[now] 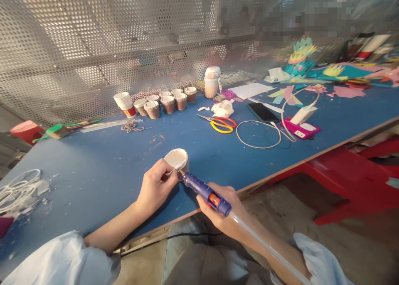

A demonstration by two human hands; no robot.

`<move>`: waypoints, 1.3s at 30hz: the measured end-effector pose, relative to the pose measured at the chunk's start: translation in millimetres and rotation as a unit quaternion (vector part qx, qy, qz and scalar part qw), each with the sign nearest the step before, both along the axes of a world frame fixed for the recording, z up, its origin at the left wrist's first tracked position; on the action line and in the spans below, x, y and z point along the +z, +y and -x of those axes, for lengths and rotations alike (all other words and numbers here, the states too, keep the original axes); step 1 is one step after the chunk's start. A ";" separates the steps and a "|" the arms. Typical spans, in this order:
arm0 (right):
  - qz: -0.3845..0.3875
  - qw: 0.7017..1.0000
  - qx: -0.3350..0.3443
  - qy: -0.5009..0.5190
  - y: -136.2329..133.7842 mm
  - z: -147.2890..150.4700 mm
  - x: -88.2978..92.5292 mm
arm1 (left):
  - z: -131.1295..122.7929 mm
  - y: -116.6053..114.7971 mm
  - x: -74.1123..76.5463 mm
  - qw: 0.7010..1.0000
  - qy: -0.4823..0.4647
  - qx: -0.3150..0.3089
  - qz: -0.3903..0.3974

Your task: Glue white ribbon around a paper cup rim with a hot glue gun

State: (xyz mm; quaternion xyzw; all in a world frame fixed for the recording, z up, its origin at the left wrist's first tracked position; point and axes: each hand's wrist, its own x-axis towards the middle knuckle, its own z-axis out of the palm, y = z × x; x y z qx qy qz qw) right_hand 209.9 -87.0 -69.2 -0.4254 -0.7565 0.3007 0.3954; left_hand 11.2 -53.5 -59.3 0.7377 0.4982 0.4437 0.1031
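Observation:
A small paper cup (176,157) with a twine-coloured wrap stands near the table's front edge. My left hand (158,182) pinches a thin piece of string (172,172) against the cup's near rim. In my right hand (222,208) is a blue hot glue gun (202,187), gripped from below. A long clear glue stick (264,245) sticks out of its back end. The glue gun's nozzle points at the cup's rim, right beside my left fingertips; whether it touches is too small to tell.
Behind stand several wrapped cups (168,104), a cup stack (123,102) and a bottle (212,82). Scissors (222,124), a phone (262,111), and a pink power strip (301,129) with a white cable lie to the right. Cord (25,189) lies left; a red chair (343,173) stands right.

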 end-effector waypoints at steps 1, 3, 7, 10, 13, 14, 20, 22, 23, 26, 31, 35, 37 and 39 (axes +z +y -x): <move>-0.007 1.000 -0.001 -0.005 -0.2 -0.1 -0.8 | -0.1 -0.2 0.0 1.000 0.000 -0.001 0.000; -0.020 1.000 -0.004 -0.012 -0.1 0.0 -2.1 | -0.3 -0.5 0.0 1.000 0.000 -0.002 0.000; -0.026 1.000 -0.007 -0.009 -0.2 -0.7 -0.2 | -0.9 -0.7 0.6 1.000 0.001 0.000 0.000; -0.016 1.000 -0.006 0.001 -0.5 -1.8 3.7 | -0.8 -0.7 1.0 1.000 0.003 0.001 0.008; 0.000 1.000 -0.010 0.015 0.5 -1.1 3.2 | -0.5 -1.0 1.2 1.000 0.006 0.001 0.012; 0.003 1.000 -0.010 0.018 1.0 -0.6 1.8 | -0.6 -0.9 1.3 1.000 0.005 0.002 0.011; 0.012 1.000 -0.003 0.012 -0.6 0.0 -2.5 | -2.4 -0.3 2.4 1.000 -0.002 0.003 0.003; 0.014 1.000 -0.007 0.002 -2.2 -0.1 -0.2 | -2.5 -0.5 2.7 1.000 -0.001 0.003 0.008; 0.012 1.000 -0.008 -0.003 -2.6 0.0 0.7 | -2.3 -0.8 2.7 1.000 -0.001 0.005 0.009; 0.004 1.000 -0.008 -0.014 -2.3 0.8 1.4 | -1.8 -1.4 2.5 1.000 -0.001 0.010 0.012; 0.010 1.000 -0.012 -0.014 -2.0 -1.4 1.8 | -1.8 -1.9 2.6 1.000 0.004 0.010 0.009; -0.009 1.000 -0.015 -0.023 -1.8 -1.5 2.7 | -2.2 -2.2 3.5 1.000 0.006 0.006 0.008; -0.016 0.999 -0.016 -0.030 -1.0 -0.4 1.4 | -2.3 -2.2 3.7 1.000 0.007 0.006 0.005; -0.013 0.999 -0.014 -0.030 -0.5 0.2 0.0 | -2.5 -2.1 3.5 1.000 0.008 0.004 0.002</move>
